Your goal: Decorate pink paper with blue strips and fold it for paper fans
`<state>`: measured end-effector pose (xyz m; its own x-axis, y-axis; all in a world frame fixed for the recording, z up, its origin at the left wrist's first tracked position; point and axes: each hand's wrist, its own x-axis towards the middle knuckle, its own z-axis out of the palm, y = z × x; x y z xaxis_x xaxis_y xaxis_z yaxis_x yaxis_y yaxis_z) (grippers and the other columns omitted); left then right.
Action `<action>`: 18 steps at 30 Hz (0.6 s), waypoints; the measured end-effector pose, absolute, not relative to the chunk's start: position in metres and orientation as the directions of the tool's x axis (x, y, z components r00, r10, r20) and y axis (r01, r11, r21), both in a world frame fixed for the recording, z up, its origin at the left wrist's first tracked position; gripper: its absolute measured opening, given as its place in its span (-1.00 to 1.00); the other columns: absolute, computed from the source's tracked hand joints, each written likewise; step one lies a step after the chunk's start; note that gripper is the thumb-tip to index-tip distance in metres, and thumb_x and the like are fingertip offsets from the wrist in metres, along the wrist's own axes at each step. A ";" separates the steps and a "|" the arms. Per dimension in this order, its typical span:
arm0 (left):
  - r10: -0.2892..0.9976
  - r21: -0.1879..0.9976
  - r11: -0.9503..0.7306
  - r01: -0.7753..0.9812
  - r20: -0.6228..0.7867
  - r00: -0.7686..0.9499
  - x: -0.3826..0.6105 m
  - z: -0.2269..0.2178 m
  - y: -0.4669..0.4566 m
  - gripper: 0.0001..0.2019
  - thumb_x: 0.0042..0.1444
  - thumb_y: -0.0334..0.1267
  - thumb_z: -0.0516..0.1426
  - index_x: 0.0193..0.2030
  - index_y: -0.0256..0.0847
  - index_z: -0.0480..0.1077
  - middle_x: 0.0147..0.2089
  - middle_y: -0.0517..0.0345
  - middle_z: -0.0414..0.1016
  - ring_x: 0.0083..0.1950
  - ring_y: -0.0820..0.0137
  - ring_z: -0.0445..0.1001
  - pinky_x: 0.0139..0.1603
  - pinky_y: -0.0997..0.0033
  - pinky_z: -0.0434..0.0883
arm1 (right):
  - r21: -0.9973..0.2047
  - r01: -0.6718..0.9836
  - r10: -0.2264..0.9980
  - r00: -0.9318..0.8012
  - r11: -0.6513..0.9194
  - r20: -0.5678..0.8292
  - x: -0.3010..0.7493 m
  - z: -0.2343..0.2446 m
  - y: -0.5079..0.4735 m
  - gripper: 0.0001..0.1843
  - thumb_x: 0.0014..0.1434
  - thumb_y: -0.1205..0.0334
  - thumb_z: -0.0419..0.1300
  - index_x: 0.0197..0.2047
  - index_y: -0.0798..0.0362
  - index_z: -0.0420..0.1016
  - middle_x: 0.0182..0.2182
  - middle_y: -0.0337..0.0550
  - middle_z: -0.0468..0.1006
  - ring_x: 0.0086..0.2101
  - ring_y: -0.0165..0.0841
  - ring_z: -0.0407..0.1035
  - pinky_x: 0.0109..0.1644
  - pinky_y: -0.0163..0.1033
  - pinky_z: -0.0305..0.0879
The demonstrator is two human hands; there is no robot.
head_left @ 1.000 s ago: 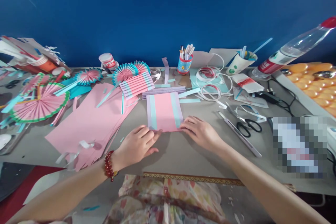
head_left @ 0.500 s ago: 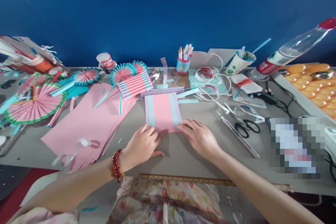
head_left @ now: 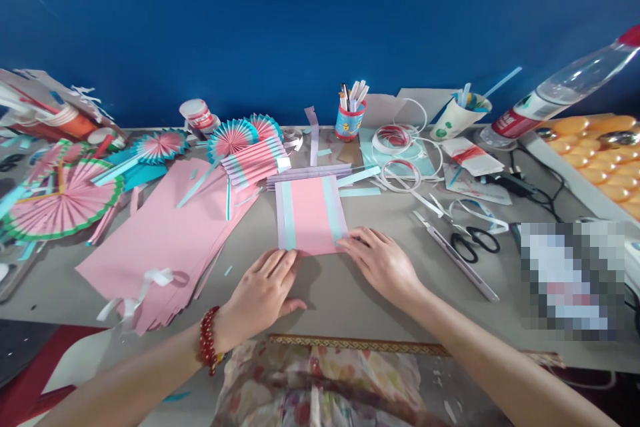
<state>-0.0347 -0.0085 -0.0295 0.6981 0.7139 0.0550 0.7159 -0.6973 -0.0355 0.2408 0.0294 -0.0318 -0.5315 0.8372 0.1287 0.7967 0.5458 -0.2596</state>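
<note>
A pink sheet of paper (head_left: 309, 213) with light blue and lilac side bands lies flat on the table in front of me. My left hand (head_left: 265, 287) rests at its near left corner, fingers stretched forward and the thumb held apart. At the near right corner, the bent fingers of my right hand (head_left: 377, 263) are gathered on the paper's edge; its thumb is mostly hidden. Just beyond the sheet lies a lilac pleated paper strip (head_left: 310, 175). Behind and to the left is a pleated pink and blue paper piece (head_left: 255, 163).
Pink paper sheets (head_left: 165, 233) and paper fans (head_left: 65, 200) spread across the left. To the right lie a craft knife (head_left: 455, 257), scissors (head_left: 473, 243) and coiled white tape (head_left: 395, 140). A pen cup (head_left: 350, 121) and a plastic bottle (head_left: 555, 97) stand along the back.
My left hand has shifted slightly left and its fingers have straightened along the sheet's near edge. My right hand stays at the right corner.
</note>
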 end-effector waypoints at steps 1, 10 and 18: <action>0.719 -0.038 -0.692 0.721 0.051 0.693 -0.034 -0.029 -0.009 -0.42 0.21 0.18 0.05 0.12 -0.29 0.41 0.24 -0.17 0.32 0.17 0.10 0.30 0.22 0.10 0.24 | -0.226 0.805 0.836 -0.535 0.549 0.126 0.240 -0.032 0.028 -0.68 0.34 0.37 -0.02 0.03 -0.05 0.48 -0.12 -0.09 0.51 -0.18 -0.26 0.35 -0.10 -0.15 0.22; 0.702 -0.023 -0.709 0.704 0.064 0.709 -0.026 -0.026 -0.005 -0.37 0.23 0.24 -0.04 0.08 -0.33 0.39 0.03 -0.13 0.40 0.03 0.11 0.33 0.15 0.07 0.24 | 0.055 0.763 0.755 -0.645 0.644 0.118 0.228 -0.027 0.019 -0.39 0.23 0.40 0.11 0.30 -0.24 0.27 -0.11 -0.10 0.51 -0.18 -0.18 0.26 0.01 -0.03 0.15; 0.725 0.029 -0.688 0.725 0.020 0.688 -0.025 -0.025 -0.005 -0.41 0.19 0.22 0.04 0.07 -0.28 0.43 0.01 -0.08 0.39 0.01 0.13 0.32 0.07 0.12 0.29 | 0.059 0.741 0.734 -0.671 0.669 0.103 0.226 -0.026 0.019 -0.40 0.23 0.40 0.10 0.28 -0.28 0.28 0.15 -0.20 0.43 -0.07 -0.14 0.30 0.21 0.12 0.07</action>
<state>-0.0250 -0.0047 -0.0249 0.6880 0.7254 0.0198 0.7249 -0.6883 0.0293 0.2259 0.0187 -0.0260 -0.6708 0.7345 0.1028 0.7412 0.6687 0.0587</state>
